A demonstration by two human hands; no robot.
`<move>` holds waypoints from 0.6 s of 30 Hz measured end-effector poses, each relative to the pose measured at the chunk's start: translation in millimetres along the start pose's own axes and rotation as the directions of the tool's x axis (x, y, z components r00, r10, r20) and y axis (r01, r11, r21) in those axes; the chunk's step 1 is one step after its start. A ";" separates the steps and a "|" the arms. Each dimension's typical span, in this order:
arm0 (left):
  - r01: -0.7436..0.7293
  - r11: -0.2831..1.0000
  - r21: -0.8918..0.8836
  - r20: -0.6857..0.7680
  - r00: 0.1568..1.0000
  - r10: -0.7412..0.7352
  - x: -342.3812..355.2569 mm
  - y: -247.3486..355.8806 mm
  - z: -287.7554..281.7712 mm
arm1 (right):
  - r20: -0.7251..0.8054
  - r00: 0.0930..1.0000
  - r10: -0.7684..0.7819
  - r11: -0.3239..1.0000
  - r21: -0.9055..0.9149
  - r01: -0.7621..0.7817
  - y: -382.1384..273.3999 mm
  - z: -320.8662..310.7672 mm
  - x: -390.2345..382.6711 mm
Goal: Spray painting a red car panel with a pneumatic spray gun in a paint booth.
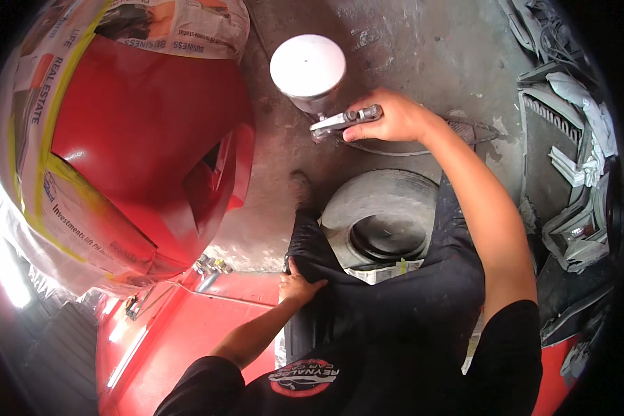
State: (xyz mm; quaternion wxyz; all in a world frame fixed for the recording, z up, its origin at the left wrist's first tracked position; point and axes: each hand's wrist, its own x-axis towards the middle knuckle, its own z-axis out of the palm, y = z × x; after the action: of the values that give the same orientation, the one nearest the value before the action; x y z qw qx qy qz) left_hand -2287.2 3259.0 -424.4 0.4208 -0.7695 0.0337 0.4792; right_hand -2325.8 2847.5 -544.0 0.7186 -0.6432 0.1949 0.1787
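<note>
In the head view, the right hand (393, 116) is reaching forward with the arm stretched out and is closing firmly around the handle of a spray gun (344, 121), whose white cup (308, 66) is sitting upright on top, above the grey concrete floor (423, 48). The gun is hanging just right of a glossy red car panel (145, 139), whose edges are being covered by newspaper masking (38, 132) and yellow tape. The left hand (297, 284) is lying flat, fingers spread and gripping nothing, on the person's dark trouser leg (367, 298). A worn tyre (385, 215) is lying on the floor between the legs, and grey car parts (575, 173) are piling up at the right.
</note>
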 end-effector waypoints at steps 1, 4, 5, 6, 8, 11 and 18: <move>-0.003 1.000 -0.004 0.005 1.000 0.003 0.5 0.0 -0.6 | -0.143 0.984 -0.109 0.993 -0.070 0.100 2.1 -0.2 -1.6; -0.002 1.000 0.000 0.002 1.000 0.002 3.3 1.1 0.6 | -0.419 0.867 -0.270 0.962 -0.091 0.256 4.9 -6.7 21.9; -0.007 1.000 -0.004 -0.001 1.000 0.007 3.5 3.0 0.5 | -0.318 0.930 -0.181 0.971 0.090 0.220 -4.7 -24.0 35.1; -0.005 1.000 0.006 0.002 1.000 0.005 2.9 4.8 1.5 | -0.391 0.893 -0.223 0.961 0.066 0.269 -11.1 -35.5 45.3; 0.005 1.000 0.013 0.000 1.000 -0.005 1.3 5.1 0.4 | -0.589 0.744 -0.314 0.940 -0.081 0.333 -25.8 -49.4 65.0; -0.021 0.999 -0.028 0.002 1.000 0.021 -3.1 4.4 -2.4 | -0.651 0.615 -0.445 0.862 -0.124 0.492 -47.0 -56.9 71.4; 0.009 1.000 -0.029 0.022 1.000 -0.008 -2.4 3.9 -2.2 | -0.318 0.887 -0.336 0.941 -0.066 0.332 -44.3 -22.3 -14.6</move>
State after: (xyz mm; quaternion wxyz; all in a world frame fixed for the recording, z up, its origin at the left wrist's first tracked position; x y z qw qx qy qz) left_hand -2288.7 3254.2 -424.5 0.4119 -0.7704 0.0190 0.4863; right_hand -2317.1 2820.5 -500.8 0.6936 -0.6910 0.1961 -0.0550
